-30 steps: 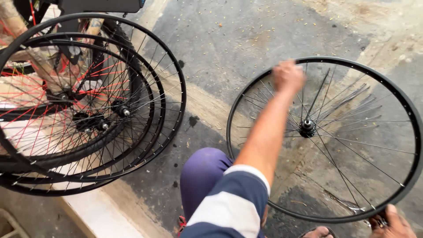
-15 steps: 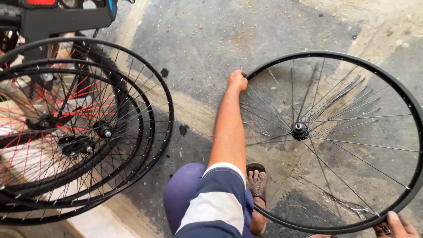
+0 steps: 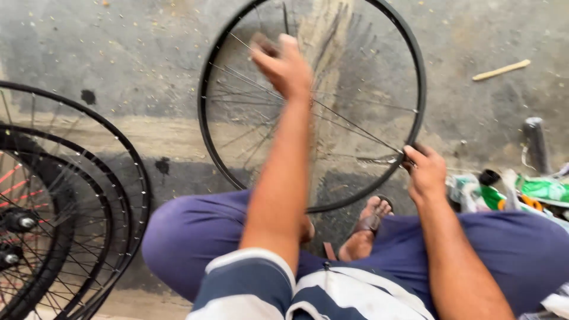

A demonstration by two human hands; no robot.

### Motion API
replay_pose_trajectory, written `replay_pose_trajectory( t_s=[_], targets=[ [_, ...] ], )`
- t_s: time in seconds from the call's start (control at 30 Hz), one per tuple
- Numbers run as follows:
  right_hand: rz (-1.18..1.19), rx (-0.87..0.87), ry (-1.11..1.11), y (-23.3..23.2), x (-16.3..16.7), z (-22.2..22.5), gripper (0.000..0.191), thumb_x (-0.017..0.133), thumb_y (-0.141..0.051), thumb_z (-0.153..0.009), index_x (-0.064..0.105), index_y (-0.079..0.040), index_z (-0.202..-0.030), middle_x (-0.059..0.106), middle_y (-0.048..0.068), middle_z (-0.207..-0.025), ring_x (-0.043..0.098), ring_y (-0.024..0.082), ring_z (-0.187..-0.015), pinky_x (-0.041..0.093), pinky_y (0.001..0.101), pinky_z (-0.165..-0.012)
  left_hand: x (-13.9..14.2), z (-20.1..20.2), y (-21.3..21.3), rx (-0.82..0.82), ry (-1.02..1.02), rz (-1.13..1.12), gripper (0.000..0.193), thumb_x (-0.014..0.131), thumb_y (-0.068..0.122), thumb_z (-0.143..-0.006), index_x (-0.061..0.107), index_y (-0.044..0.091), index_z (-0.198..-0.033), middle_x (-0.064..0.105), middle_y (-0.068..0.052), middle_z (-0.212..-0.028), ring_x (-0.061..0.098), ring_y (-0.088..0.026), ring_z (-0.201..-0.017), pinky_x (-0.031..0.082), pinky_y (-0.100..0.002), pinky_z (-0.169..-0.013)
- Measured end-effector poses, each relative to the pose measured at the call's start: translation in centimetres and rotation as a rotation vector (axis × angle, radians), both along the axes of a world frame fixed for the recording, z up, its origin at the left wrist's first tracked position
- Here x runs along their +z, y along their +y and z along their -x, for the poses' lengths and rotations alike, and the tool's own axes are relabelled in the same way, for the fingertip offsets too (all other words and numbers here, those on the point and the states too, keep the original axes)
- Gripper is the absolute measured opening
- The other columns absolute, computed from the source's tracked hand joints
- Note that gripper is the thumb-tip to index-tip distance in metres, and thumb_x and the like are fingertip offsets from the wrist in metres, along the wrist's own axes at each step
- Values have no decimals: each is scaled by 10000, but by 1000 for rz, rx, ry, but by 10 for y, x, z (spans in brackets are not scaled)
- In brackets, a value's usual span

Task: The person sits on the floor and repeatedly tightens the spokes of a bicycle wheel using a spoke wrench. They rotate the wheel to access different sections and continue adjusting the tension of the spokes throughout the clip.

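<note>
Wheel (image 3: 320,101) now swung in front of me; left hand (image 3: 284,65) moved to hub, grip unclear; right hand (image 3: 424,172) pinches rim at 4 o'clock.

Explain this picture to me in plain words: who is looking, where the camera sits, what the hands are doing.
The view comes from a camera worn on a person's head, looking down at their own lap and hands. They sit low over a concrete floor. The right hand grips the rim of a black spoked bicycle wheel lying in front of them. The left hand reaches out over its spokes; it is blurred, so whether it touches them is unclear. More wheels, some with red spokes, lie stacked at left. Green packets and small items sit at right.
</note>
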State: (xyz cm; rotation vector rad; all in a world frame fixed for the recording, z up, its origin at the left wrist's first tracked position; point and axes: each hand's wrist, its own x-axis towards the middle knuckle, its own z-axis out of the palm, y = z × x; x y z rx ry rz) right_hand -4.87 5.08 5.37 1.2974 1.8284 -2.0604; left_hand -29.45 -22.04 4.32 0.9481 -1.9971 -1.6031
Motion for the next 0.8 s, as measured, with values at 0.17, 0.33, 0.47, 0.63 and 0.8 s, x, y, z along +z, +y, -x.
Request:
replay_pose_trajectory(
  t_s=[0.17, 0.33, 0.47, 0.63, 0.8],
  targets=[
    [45, -50, 59, 1, 8, -4, 341, 744, -99, -930, 662, 20, -1238, 704, 33, -964, 642, 122, -776, 514, 258, -693, 16, -166, 129, -66, -361, -279, 932, 731, 419, -915, 229, -121, -1484, 329, -327, -1476, 333, -420, -1396, 268, -511, -1168],
    [88, 15, 127, 4, 10, -11, 324, 732, -84, -949, 666, 35, -1243, 712, 37, -978, 655, 135, -788, 515, 263, -700, -43, -227, 144, -476, -361, -1064, 637, 744, 292, -954, 421, -112, -1325, 585, -244, -1175, 597, -339, -1049, 493, -451, -906],
    [66, 21, 154, 13, 8, -10, 284, 718, -38, -952, 684, 51, -1219, 716, 64, -987, 661, 159, -793, 525, 281, -717, -54, -264, 117, -600, -443, -835, 244, 683, 162, -944, 661, -64, -1032, 739, -139, -843, 745, -236, -704, 611, -346, -585],
    [135, -37, 171, 23, 3, -12, 241, 659, 55, -917, 659, 49, -1158, 708, 112, -1041, 705, 193, -873, 593, 303, -824, -39, -274, 85, -907, -626, -977, 225, 638, 166, -961, 597, -13, -1089, 724, -143, -916, 736, -252, -712, 566, -356, -542],
    [135, -43, 132, 32, 11, -26, 251, 576, 123, -901, 667, 93, -1134, 711, 180, -1048, 735, 252, -897, 643, 296, -824, -42, -261, 110, -860, -471, -1179, 177, 621, 120, -966, 561, -30, -1038, 704, -201, -895, 737, -283, -684, 595, -394, -543]
  ],
)
